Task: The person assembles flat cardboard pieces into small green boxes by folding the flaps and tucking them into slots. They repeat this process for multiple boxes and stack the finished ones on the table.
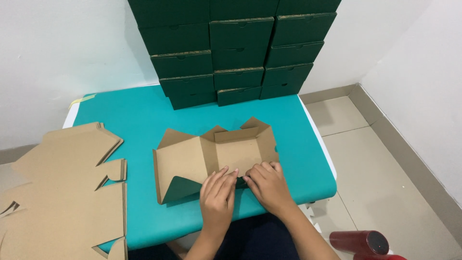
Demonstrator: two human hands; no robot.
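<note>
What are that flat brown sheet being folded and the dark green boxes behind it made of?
The half-folded brown sheet looks like matte cardboard: crisp creases, green on one flap's reverse. The stacked dark green boxes seem to be the same board, green side outward, with pale raw edges.

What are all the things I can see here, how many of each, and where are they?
Flat brown cardboard box blank, green on its outer face: one, partly folded, middle of the table, under both hands.
Stack of flat brown cardboard blanks: one pile, number hard to tell, left end of the table.
Finished dark green cardboard boxes: at least a dozen, stacked in three columns against the wall at the table's back edge.
Teal-covered table: one, centre.
Dark red cylinder: one, on the tiled floor, lower right.
Left hand: pressing the blank's near edge.
Right hand: pressing beside it.
</note>
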